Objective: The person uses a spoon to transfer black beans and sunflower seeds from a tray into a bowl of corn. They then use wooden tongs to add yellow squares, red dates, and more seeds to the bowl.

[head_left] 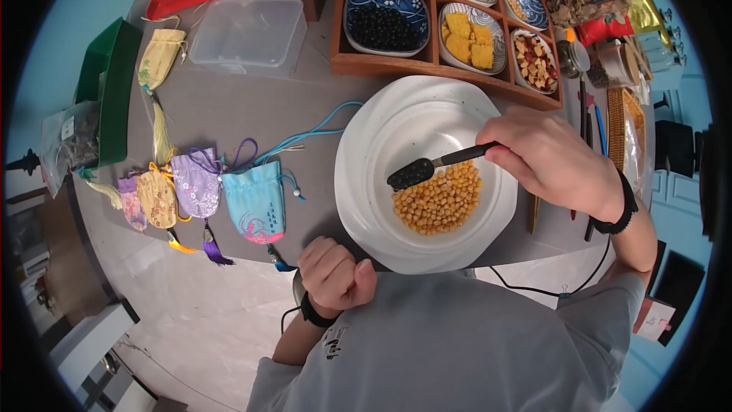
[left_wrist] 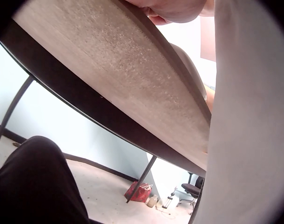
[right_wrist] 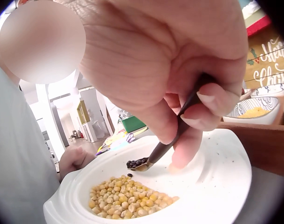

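My right hand [head_left: 557,160] grips the dark handle of a spoon [head_left: 465,154] over the white bowl [head_left: 354,183]. Black beans [head_left: 412,174] fill the spoon's head, which is inside the rim. Below it, chickpeas [head_left: 438,206] cover part of the bowl's bottom. The right wrist view shows one loose black bean [right_wrist: 130,175] just under the spoon, at the edge of the chickpeas. My left hand [head_left: 335,273] is curled into a fist at the table's front edge, left of the bowl, with nothing seen in it. The left wrist view shows mostly the table's edge [left_wrist: 114,60].
Behind the bowl stands a wooden compartment tray [head_left: 381,67] with small dishes, one holding black beans [head_left: 385,28]. Embroidered drawstring pouches, including a blue one [head_left: 255,198], lie to the left. A clear plastic box [head_left: 248,30] stands at the back. Several thin tools lie at the right.
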Action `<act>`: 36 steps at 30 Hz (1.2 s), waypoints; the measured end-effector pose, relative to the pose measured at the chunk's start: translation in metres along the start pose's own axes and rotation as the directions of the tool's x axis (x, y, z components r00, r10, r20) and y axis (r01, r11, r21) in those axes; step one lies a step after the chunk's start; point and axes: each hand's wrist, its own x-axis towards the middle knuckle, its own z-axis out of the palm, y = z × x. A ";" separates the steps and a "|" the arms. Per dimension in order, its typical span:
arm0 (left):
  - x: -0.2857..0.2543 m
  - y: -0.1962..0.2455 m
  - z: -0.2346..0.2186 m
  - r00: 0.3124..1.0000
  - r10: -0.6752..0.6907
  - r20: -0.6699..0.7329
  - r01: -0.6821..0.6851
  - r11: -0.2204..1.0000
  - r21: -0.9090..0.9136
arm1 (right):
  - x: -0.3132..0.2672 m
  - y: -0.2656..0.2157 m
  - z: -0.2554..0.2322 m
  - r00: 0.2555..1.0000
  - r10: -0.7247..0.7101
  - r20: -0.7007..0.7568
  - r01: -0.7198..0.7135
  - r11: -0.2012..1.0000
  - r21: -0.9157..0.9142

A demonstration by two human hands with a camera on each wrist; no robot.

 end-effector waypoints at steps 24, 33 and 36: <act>0.001 0.002 0.001 1.000 -0.020 0.011 0.020 1.000 0.012 | -0.015 0.004 0.014 0.964 -0.169 -0.208 0.099 0.946 -0.309; 0.001 0.002 0.000 1.000 -0.009 0.022 0.008 1.000 0.009 | -0.029 0.008 0.010 0.952 -0.160 -0.260 0.080 0.952 -0.295; 0.001 0.001 0.000 1.000 -0.005 0.021 0.004 1.000 0.011 | -0.028 0.007 0.009 0.936 -0.182 -0.301 0.092 0.952 -0.290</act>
